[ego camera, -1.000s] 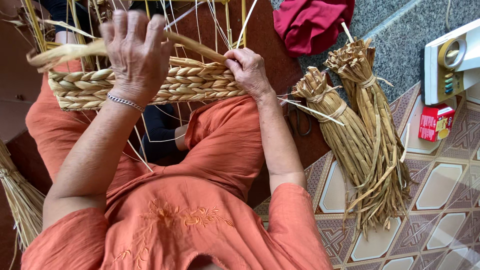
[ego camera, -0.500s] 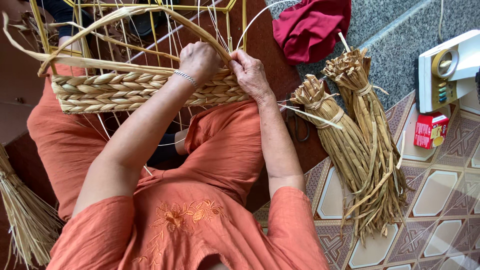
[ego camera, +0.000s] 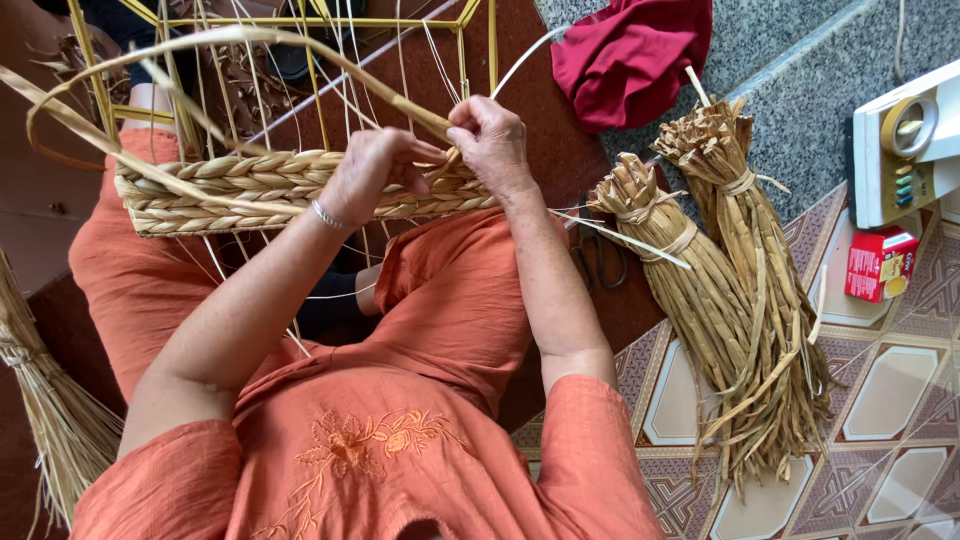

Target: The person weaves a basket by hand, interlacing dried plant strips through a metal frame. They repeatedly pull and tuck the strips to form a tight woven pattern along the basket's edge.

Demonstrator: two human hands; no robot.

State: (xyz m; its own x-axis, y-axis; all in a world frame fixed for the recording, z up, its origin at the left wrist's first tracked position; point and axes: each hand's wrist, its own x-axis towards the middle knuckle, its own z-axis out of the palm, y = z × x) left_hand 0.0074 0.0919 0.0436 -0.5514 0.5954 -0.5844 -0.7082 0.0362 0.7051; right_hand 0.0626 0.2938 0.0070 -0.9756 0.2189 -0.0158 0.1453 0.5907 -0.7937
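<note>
Grip of both hands, left hand (ego camera: pixel 372 172) and right hand (ego camera: pixel 490 140), pinched shut on a flat straw strand (ego camera: pixel 300 55) at the rim of the part-woven basket (ego camera: pixel 250 185) on the lap: a few braided rows done, bare frame uprights (ego camera: pixel 345 70) above, straw bundles (ego camera: pixel 740 300) unused.

Two straw bundles (ego camera: pixel 735 290), one woven basket (ego camera: pixel 260 190), one red cloth (ego camera: pixel 630 50)
</note>
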